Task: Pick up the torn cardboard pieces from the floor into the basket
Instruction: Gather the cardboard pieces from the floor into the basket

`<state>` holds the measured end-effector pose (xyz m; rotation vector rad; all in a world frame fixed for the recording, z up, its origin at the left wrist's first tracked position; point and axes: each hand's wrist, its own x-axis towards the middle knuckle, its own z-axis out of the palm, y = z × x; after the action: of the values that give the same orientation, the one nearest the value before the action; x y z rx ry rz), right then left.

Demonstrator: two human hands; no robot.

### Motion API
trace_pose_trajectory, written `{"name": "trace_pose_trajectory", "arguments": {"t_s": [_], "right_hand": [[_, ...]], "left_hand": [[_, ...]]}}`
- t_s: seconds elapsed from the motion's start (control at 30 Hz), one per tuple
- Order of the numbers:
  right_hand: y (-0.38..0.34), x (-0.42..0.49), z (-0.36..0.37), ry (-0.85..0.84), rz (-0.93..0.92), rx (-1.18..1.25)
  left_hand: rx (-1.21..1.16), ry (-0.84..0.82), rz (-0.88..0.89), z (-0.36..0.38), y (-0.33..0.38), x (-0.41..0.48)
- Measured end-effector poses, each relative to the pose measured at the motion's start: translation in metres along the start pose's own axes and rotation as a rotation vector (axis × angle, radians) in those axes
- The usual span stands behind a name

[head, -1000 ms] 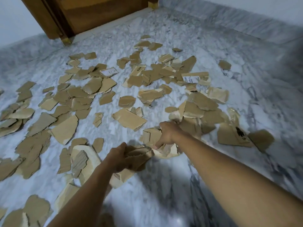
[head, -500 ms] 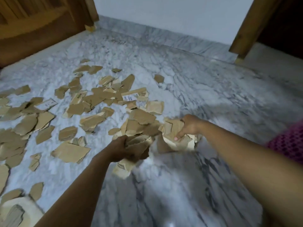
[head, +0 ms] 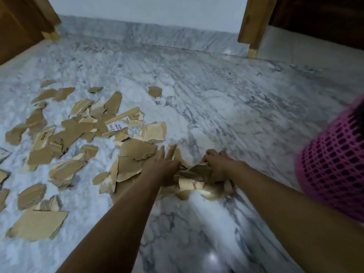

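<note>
Many torn brown cardboard pieces (head: 78,133) lie scattered over the left half of the marble floor. A bunch of cardboard pieces (head: 194,178) is squeezed between my two hands, low over the floor at centre. My left hand (head: 164,167) presses on its left side with straight fingers pointing forward. My right hand (head: 215,164) grips the bunch from the right with curled fingers. The pink mesh basket (head: 334,160) stands at the right edge, a short way right of my right forearm; only part of its wall shows.
Wooden door frames (head: 250,22) stand at the far right and far left, with a marble skirting along the back wall. A lone cardboard scrap (head: 155,91) lies farther out. Bare marble floor (head: 236,99) stretches between the hands and the back wall.
The view has swung right and more of the pink basket shows. My hands have come together around the bunch and carried it rightward. My left fingers have straightened.
</note>
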<state>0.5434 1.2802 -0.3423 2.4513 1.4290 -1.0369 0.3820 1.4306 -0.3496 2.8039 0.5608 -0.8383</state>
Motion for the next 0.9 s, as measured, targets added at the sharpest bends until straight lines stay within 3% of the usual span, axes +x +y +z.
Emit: {"name": "trace_pose_trajectory", "arguments": {"t_s": [0.1, 0.33, 0.5, 0.63, 0.9], "right_hand": [[0.007, 0.009, 0.016, 0.091, 0.010, 0.091], [0.013, 0.019, 0.023, 0.046, 0.243, 0.187], [0.020, 0.004, 0.031, 0.088, 0.207, 0.321], [0.034, -0.013, 0.045, 0.170, 0.236, 0.490], [0.045, -0.058, 0.020, 0.192, 0.239, 0.695]], "left_hand": [[-0.041, -0.015, 0.087, 0.003, 0.003, 0.015], [-0.232, 0.006, 0.096, 0.003, 0.001, 0.031], [-0.244, 0.048, 0.101, -0.001, -0.001, 0.028], [-0.454, 0.034, 0.132, -0.003, -0.002, 0.018], [-0.728, 0.260, 0.068, -0.030, -0.037, -0.018]]}}
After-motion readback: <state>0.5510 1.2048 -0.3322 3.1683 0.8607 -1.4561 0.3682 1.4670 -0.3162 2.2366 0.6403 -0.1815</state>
